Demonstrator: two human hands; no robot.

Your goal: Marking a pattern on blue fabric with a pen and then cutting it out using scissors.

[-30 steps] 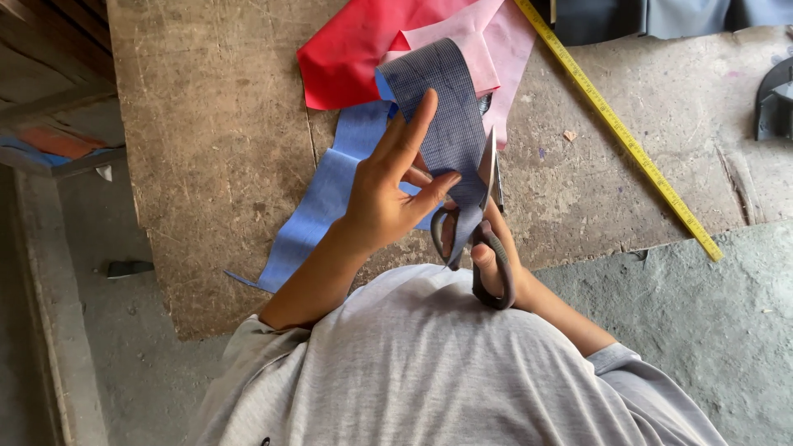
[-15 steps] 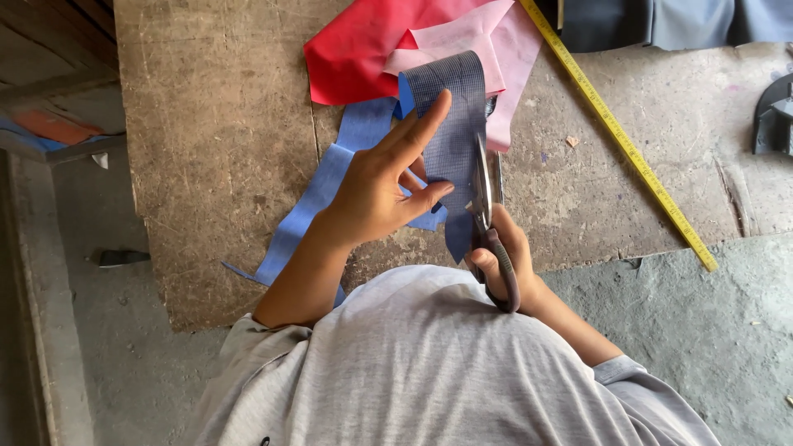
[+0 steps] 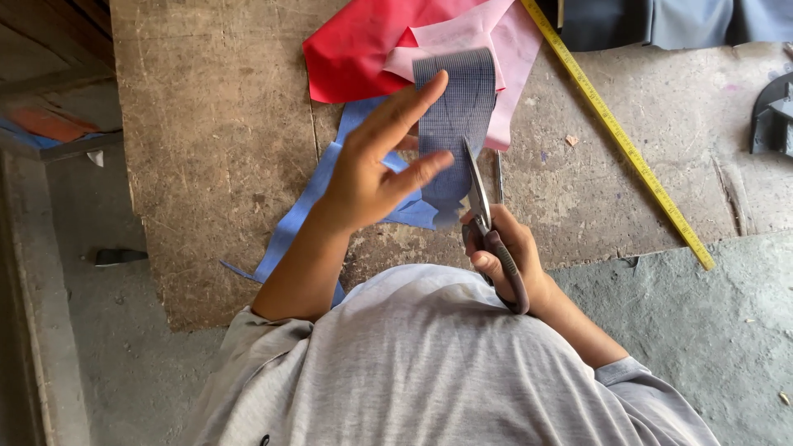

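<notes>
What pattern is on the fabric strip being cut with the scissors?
The fabric strip is grey-blue with a fine check, seen in the head view.

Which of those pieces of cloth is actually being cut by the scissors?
The grey checked strip, held up by the left hand. The scissors in the right hand meet its edge; the red, pink and blue pieces lie beneath.

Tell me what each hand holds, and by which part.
Right hand holds scissors by the handle loops. Left hand holds the grey checked strip at its left edge, fingers spread.
</notes>
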